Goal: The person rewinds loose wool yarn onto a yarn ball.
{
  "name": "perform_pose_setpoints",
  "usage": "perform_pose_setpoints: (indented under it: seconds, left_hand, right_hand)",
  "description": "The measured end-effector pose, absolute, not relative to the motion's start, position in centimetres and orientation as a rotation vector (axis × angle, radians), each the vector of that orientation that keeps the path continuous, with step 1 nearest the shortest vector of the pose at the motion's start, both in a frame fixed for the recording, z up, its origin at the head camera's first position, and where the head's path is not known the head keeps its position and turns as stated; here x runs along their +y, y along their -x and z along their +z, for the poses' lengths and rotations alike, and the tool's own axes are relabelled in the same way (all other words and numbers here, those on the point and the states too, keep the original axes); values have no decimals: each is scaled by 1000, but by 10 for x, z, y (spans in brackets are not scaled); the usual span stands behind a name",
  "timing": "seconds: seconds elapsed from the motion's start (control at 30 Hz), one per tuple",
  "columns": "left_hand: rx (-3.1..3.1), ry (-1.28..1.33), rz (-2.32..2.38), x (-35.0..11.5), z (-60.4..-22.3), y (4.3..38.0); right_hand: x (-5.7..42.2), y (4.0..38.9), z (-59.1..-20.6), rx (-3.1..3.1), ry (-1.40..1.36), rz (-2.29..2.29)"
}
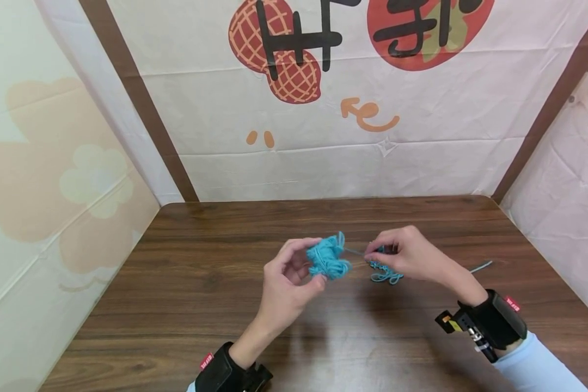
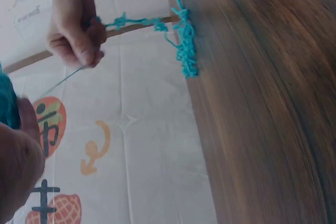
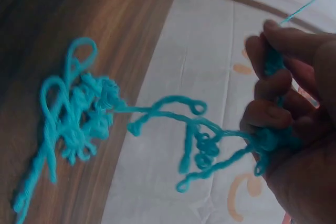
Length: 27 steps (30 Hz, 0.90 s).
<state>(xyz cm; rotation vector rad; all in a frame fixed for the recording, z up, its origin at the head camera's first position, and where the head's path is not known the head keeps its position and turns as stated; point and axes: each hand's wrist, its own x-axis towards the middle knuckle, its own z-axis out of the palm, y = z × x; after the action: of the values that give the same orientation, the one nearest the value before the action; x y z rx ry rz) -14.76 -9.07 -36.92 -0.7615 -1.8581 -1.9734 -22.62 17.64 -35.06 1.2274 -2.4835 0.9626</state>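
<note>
My left hand [image 1: 289, 277] holds a small turquoise ball of yarn [image 1: 327, 257] between thumb and fingers, up above the table. A taut strand runs from the ball to my right hand [image 1: 411, 253], which pinches it between thumb and forefinger. In the right wrist view, the other fingers curl round more turquoise yarn [image 3: 273, 61]. From that hand a tangled, looped length of yarn [image 3: 205, 145] trails down to a knotted heap [image 3: 79, 114] on the table. Part of this heap is hidden behind the right hand in the head view.
The brown wood-grain table [image 1: 201, 261] spans the area below both hands. A loose yarn end [image 1: 481, 267] shows beyond the right wrist. Behind the table hangs a white printed cloth [image 1: 323, 174], with another printed cloth [image 1: 39, 190] at the left side.
</note>
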Motion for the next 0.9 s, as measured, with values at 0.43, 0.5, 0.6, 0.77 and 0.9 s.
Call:
perform_pose_setpoints:
  seconds: [0.43, 0.5, 0.6, 0.77, 0.9]
  left_hand:
    - [-2025, 486, -1600, -90, -375, 152]
    - [-2081, 513, -1507, -90, -376, 152]
    - [-2138, 589, -1391, -90, -377, 152]
    - [-2182, 730, -1296, -90, -379, 152]
    - [-2201, 846, -1321, -89, -381, 152]
  right_hand:
    - [135, 168, -336, -2477, -1574, 707]
    - [133, 161, -331, -2475, -1571, 664]
    - [133, 155, -325, -2455, -1556, 611]
    - [134, 151, -317, -2374, -1522, 608]
    - [135, 152, -314, -2276, -1512, 672]
